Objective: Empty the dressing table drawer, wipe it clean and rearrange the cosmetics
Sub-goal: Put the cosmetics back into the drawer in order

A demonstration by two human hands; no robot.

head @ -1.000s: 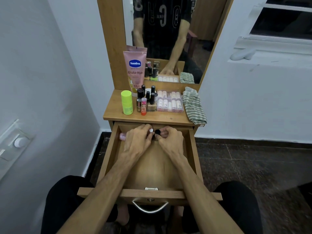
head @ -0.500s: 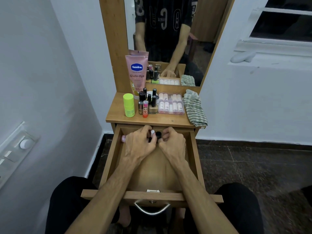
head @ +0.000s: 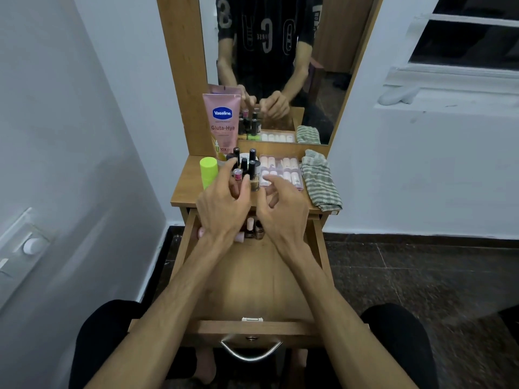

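My left hand (head: 224, 204) and right hand (head: 280, 204), fingers loosely spread and empty, reached for tabletop bottles (head: 247, 167) to restock the drawer (head: 252, 279).

A pink Vaseline tube (head: 223, 123) with a blue logo is standing beside a lime-green cylindrical container (head: 208, 173). Black caps are topping the nail polish bottles (head: 245, 163); one small bottle (head: 238, 174) is showing a pink body under a clear cap. A clear case (head: 281, 172) is holding pale pink and white nails. The cloth (head: 320, 179) is showing green and white stripes. The drawer (head: 261, 279) is showing light brown woodgrain.
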